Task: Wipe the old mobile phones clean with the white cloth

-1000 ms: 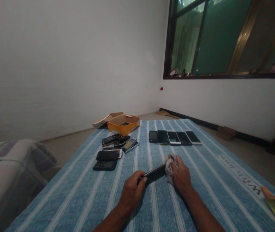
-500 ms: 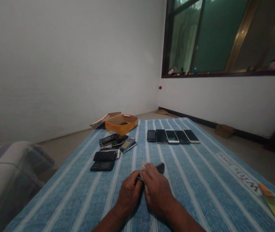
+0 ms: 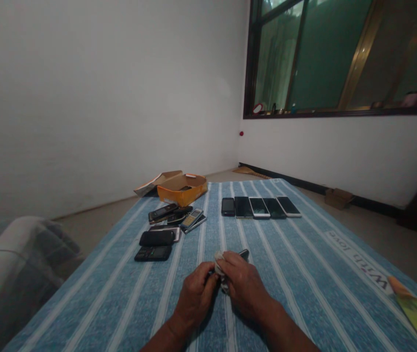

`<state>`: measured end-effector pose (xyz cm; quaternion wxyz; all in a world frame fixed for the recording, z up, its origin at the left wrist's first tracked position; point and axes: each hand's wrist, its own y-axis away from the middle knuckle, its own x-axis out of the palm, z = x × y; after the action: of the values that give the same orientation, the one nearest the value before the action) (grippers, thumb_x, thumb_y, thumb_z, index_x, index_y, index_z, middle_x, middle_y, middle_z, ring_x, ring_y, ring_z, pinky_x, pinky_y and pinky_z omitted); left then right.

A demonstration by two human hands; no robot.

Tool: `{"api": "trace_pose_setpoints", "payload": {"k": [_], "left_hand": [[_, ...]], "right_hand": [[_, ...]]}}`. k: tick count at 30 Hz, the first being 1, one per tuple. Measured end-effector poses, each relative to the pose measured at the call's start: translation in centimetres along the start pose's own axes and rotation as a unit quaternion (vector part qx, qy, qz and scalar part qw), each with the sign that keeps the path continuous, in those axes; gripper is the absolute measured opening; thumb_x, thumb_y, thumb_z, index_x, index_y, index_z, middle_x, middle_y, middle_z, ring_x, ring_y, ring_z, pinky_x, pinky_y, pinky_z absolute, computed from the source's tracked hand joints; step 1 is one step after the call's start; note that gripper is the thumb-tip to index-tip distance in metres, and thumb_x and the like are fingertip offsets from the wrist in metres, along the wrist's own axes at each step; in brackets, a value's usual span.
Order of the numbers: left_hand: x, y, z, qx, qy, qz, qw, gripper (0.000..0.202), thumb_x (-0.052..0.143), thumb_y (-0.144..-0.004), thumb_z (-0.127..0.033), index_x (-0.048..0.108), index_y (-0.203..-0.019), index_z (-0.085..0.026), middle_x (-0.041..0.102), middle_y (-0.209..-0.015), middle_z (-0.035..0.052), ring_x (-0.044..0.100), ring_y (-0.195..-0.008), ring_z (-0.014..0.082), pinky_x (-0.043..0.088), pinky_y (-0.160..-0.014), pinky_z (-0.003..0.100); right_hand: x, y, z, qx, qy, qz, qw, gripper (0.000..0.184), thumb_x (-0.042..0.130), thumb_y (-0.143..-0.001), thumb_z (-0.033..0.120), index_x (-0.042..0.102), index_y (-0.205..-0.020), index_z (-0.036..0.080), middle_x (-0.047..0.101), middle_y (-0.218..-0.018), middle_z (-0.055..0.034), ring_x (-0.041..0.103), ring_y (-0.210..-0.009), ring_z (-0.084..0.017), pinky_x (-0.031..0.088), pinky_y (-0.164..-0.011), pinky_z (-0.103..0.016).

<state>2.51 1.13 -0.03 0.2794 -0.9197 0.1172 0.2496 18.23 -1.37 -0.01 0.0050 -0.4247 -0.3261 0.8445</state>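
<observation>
Left grip [image 3: 196, 298] clamped on black slab smartphone [image 3: 244, 253], right grip [image 3: 245, 288] clamped on crumpled white cloth [image 3: 219, 255] against it, over blue-striped sheet [image 3: 304, 288]

Left of the grip [image 3: 220, 281], a plain white plaster wall [image 3: 83, 98] runs ahead to the corner and meets a smooth grey floor [image 3: 83, 229]. Right of the grip, a white wall [image 3: 340, 156] with a black skirting strip [image 3: 322, 187] carries a wide dark-framed glass window [image 3: 326, 58], green-tinted. A brown cardboard piece [image 3: 338, 198] lies on the floor there. The light is dim.
</observation>
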Motion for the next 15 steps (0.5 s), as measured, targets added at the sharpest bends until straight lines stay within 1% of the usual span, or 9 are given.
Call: {"api": "trace_pose_setpoints", "payload": {"k": [4, 8, 12, 15], "left_hand": [[0.0, 0.1, 0.0, 0.007, -0.010, 0.000, 1.000, 0.019, 0.048, -0.087, -0.026, 0.067, -0.090, -0.021, 0.073, -0.082, 0.0042, 0.069, -0.076, 0.0194, 0.054, -0.071, 0.028], [0.1, 0.2, 0.2, 0.016, -0.027, 0.005, 1.000, 0.020, 0.047, -0.088, -0.028, 0.066, -0.090, -0.021, 0.071, -0.080, 0.0037, 0.067, -0.074, 0.0189, 0.053, -0.069, 0.028], [0.2, 0.2, 0.3, 0.025, -0.033, 0.005, 0.999, 0.020, 0.046, -0.089, -0.028, 0.064, -0.088, -0.021, 0.070, -0.078, 0.0031, 0.067, -0.072, 0.0181, 0.053, -0.069, 0.027], [0.2, 0.1, 0.2, 0.028, -0.038, 0.008, 0.999, 0.020, 0.047, -0.089, -0.030, 0.064, -0.088, -0.021, 0.070, -0.079, 0.0036, 0.067, -0.073, 0.0181, 0.052, -0.069, 0.027]], "right_hand": [[0.0, 0.1, -0.4, -0.006, 0.040, 0.010, 0.999, 0.018, 0.050, -0.088, 0.007, 0.059, -0.098, 0.020, 0.062, -0.098, -0.0051, 0.055, -0.094, -0.019, 0.046, -0.080, -0.028], [-0.3, 0.1, -0.8, -0.009, 0.079, 0.027, 0.996, 0.019, 0.053, -0.086, 0.006, 0.057, -0.099, 0.020, 0.060, -0.099, -0.0051, 0.054, -0.094, -0.019, 0.045, -0.077, -0.028], [-0.8, 0.0, -1.3, -0.027, 0.083, 0.041, 0.995, 0.015, 0.054, -0.089, 0.012, 0.056, -0.102, 0.021, 0.060, -0.100, -0.0051, 0.055, -0.094, -0.019, 0.044, -0.075, -0.027], [-1.2, 0.0, -1.9, -0.024, 0.079, 0.052, 0.995, 0.014, 0.054, -0.090, 0.012, 0.057, -0.100, 0.021, 0.060, -0.099, -0.0047, 0.055, -0.095, -0.019, 0.044, -0.074, -0.026]]}}
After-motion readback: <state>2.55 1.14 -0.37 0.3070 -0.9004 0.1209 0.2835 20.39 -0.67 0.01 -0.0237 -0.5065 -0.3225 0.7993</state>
